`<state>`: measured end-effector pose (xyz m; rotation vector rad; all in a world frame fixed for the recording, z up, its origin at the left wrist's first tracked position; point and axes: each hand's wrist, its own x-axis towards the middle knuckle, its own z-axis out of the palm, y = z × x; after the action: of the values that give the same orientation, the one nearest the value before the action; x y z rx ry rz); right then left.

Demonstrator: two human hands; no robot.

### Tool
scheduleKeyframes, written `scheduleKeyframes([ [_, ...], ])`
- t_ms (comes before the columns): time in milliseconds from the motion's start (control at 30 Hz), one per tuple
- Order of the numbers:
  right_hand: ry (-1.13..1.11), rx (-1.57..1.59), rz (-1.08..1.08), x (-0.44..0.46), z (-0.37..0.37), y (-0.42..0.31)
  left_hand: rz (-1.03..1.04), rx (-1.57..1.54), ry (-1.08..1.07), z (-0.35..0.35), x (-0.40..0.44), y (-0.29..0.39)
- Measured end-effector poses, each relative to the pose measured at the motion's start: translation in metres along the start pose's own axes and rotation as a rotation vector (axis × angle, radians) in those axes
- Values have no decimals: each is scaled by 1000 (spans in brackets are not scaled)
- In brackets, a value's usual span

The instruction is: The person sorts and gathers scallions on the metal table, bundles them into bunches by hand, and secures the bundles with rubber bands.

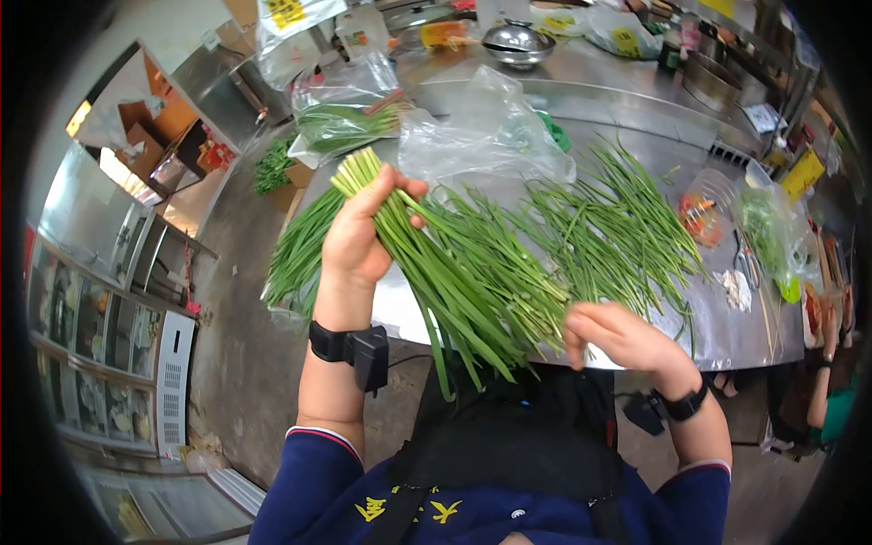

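My left hand (368, 222) is wrapped round a bunch of green chives (436, 277), its pale stem ends pointing up and its leaves hanging over the table's front edge. My right hand (609, 334) is at that edge, fingers bent together beside the stems of loose greens (509, 259); whether it holds anything is too small to tell. More long greens (627, 218) lie spread on the metal table (400, 309). Another pile (304, 241) lies left of my left hand. Behind are a clear plastic bag (481, 136) and bagged greens (345, 123).
Scissors (747, 263), a crumpled tissue (734, 289) and a bag of leaves (767, 227) lie at the right. A metal bowl (518, 45) stands on the raised back shelf. Another person's arm (822, 372) shows at the far right.
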<state>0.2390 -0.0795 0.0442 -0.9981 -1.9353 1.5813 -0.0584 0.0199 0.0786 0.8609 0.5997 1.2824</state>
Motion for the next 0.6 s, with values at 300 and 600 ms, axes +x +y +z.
scheduleKeyframes([
  [300, 430, -734, 403, -98, -50, 62, 198, -197, -277, -3, -7, 52],
  [600, 690, -204, -459, -21, -35, -70, -118, -100, -534, 80, -12, -10],
])
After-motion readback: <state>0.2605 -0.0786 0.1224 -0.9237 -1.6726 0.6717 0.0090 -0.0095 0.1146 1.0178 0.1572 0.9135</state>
